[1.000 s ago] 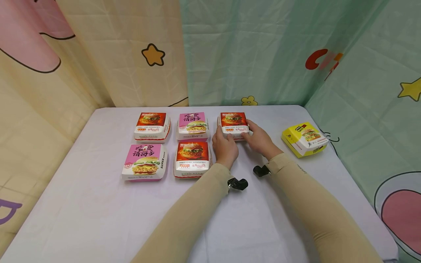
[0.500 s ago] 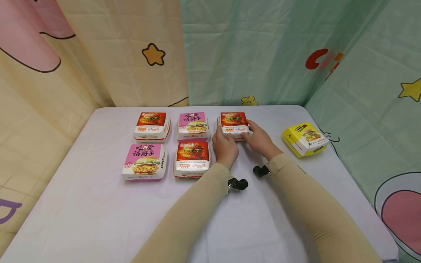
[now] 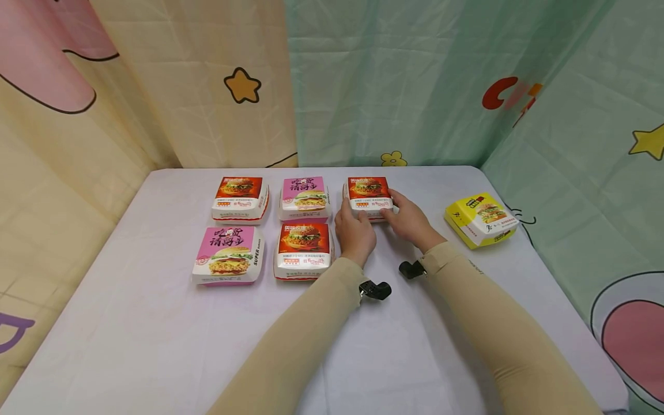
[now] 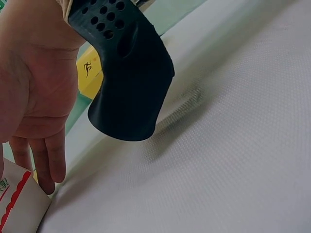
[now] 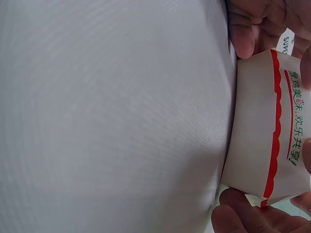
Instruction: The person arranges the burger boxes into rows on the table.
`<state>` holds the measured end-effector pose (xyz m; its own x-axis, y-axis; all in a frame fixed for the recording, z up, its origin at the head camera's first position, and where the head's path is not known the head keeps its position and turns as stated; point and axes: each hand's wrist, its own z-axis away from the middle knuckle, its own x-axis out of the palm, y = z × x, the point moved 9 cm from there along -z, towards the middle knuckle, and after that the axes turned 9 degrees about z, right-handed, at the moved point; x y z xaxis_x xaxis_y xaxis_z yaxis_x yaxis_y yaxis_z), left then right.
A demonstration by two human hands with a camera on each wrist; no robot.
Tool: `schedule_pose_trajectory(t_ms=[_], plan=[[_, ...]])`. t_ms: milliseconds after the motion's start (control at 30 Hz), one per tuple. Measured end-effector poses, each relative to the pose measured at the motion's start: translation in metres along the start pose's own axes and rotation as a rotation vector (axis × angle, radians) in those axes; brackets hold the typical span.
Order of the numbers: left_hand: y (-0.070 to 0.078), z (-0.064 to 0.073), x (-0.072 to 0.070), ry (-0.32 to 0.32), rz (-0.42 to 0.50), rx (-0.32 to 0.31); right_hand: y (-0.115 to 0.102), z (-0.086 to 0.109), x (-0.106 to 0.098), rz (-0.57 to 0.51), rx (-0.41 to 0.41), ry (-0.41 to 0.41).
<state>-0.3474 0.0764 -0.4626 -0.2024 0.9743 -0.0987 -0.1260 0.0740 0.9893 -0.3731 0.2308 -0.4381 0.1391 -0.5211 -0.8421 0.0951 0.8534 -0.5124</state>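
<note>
- Red burger box point(image 3: 367, 196), steady on my head feed: neither box nor hands have shifted over the last second, so I judge it's being steadied, not carried. It sits on the white cloth point(image 3: 155, 334), well left of the yellow box point(image 3: 481, 219), with a pink box point(image 3: 303, 199) farther left still. Left hand point(image 3: 357, 233) grips it, thumb on the near face, fingers along the side; right hand point(image 3: 412, 223) does likewise on the side facing the yellow box.
- Left wrist feed now: right fingers almost straight, reaching past the box's end, yellow box peeking out behind. Smooth dark bracket point(image 4: 129, 92) there. Left fingers? Can't tell.
- Right wrist feed: fingertips at both ends, box between! Pale card, sloping walls, red scalloped stripe, green lettering; finely woven cloth alongside.
</note>
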Motion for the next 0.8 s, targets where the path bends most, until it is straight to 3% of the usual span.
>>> schedule_pose_trajectory(t_ms=[800], plan=[[0.0008, 0.0019, -0.0007, -0.006, 0.03, -0.011, 0.0002, 0.0011, 0.0004, 0.011, 0.012, -0.003]])
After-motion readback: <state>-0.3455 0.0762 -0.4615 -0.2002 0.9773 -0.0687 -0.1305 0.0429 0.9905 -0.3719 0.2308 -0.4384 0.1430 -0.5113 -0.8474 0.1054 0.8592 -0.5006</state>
